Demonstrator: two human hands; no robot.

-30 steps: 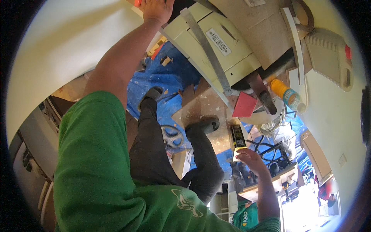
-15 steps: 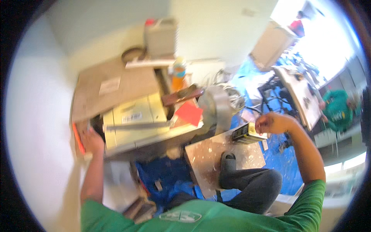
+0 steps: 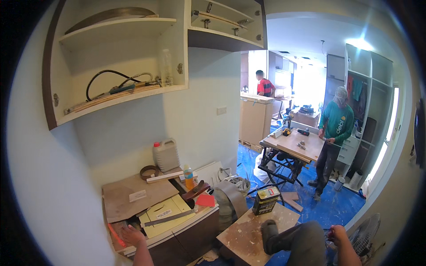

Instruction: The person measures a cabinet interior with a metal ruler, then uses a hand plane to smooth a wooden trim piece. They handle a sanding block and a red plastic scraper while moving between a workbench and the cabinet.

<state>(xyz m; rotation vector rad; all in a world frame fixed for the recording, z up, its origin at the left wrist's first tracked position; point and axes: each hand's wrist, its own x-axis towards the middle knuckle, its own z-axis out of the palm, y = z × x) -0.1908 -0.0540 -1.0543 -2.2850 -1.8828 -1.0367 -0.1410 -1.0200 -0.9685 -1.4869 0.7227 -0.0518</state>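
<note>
Orange strip (image 3: 116, 236): long, thin, bright, at the table's (image 3: 199, 230) left end. Left hand (image 3: 133, 236) just beside it, grip loosely spread; can't tell from here if they touch. Yellow panel (image 3: 179, 205) beyond, grey bar (image 3: 168, 218) across it. Right hand (image 3: 338, 235) near the knee (image 3: 310, 235), grip curled, contents unclear.

I am inside what looks like a home under renovation: blue plastic sheeting (image 3: 333, 208) covers the floor, open-fronted wall cabinets (image 3: 106, 53) with bare hinges hang near left, a paint-spattered wooden platform (image 3: 239, 232) stands near, and far right, a co-worker in green (image 3: 336, 122) stands at a workbench (image 3: 288, 142) bearing power drills (image 3: 286, 132).
</note>
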